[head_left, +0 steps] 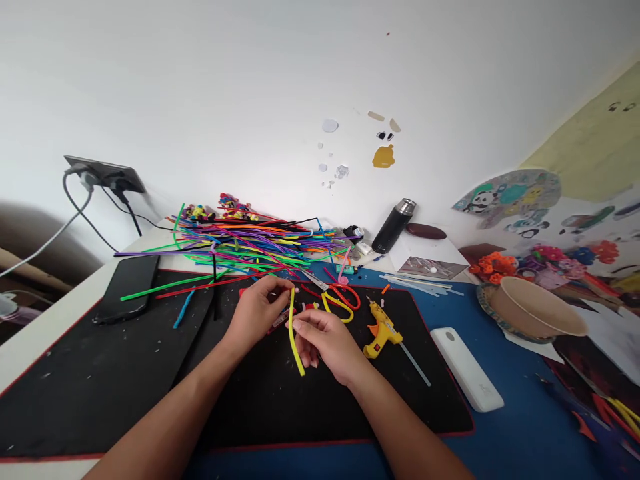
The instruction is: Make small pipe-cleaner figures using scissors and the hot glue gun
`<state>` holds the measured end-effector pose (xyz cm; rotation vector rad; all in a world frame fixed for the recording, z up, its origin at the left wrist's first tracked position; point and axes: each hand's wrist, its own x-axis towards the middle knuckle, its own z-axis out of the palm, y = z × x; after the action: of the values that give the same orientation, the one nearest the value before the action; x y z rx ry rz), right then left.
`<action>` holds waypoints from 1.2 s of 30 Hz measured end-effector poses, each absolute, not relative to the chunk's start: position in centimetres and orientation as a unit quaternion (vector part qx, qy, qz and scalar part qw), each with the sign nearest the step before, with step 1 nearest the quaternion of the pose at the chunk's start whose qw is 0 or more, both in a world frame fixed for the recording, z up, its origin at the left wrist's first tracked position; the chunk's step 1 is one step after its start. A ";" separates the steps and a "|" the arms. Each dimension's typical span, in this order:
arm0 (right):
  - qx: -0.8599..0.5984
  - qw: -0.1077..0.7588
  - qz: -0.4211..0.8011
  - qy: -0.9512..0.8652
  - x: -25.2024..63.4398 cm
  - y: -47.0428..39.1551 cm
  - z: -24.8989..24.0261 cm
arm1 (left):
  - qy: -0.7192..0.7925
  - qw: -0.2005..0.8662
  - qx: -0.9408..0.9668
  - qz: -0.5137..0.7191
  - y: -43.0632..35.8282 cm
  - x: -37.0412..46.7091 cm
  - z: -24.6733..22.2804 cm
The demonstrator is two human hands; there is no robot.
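Note:
A yellow pipe cleaner [296, 347] stands nearly upright between my two hands above the black mat, its lower end bent slightly to the right. The fingertips of my left hand [260, 310] pinch its top end. Lower down, my right hand [327, 340] holds it between thumb and fingers. Behind my hands lie scissors with red and yellow handles [344, 303], partly hidden. To the right of my right hand rests a yellow glue gun [383, 331] with a clear glue stick in its back.
A heap of coloured pipe cleaners [250, 240] lies at the back, near a black bottle [393, 228]. On the left is a black phone [127, 288]. A white power bank [467, 369] and a beige bowl [543, 307] sit on the right.

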<state>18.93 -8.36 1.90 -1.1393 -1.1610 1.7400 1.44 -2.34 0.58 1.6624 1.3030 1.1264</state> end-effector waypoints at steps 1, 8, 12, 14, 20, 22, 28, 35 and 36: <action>-0.441 0.374 0.683 -0.447 18.9 -8.4 1.9 | 0.507 0.366 0.646 0.438 -2.4 1.5 0.7; -0.442 0.367 0.679 -0.458 18.6 -8.7 1.9 | 0.512 0.425 0.609 0.430 -2.5 1.7 0.8; -0.494 0.335 0.607 -0.525 19.0 -8.9 1.6 | 0.504 0.467 0.573 0.447 -1.9 1.4 0.0; -0.533 0.314 0.526 -0.583 19.8 -8.8 1.8 | 0.504 0.477 0.559 0.455 -1.6 1.3 -0.4; -0.646 0.199 0.198 -0.710 23.8 -7.1 4.2 | 0.502 0.502 0.534 0.459 -1.6 1.4 -0.7; -0.662 0.151 0.144 -0.720 25.1 -6.1 4.9 | 0.498 0.505 0.530 0.465 -1.6 1.4 -0.6; -0.656 -0.002 0.079 -0.750 27.0 -4.2 5.1 | 0.490 0.506 0.527 0.475 -1.6 1.4 -0.4; -0.637 -0.061 0.066 -0.766 26.0 -3.6 3.8 | 0.483 0.523 0.517 0.476 -1.7 1.5 -0.6; -0.637 -0.063 0.064 -0.766 25.9 -3.6 3.7 | 0.483 0.524 0.517 0.474 -1.7 1.5 -0.6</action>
<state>25.92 -3.56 3.65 -2.0858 -2.5076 0.2080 1.49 -1.67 -0.65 1.2381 1.1559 1.1348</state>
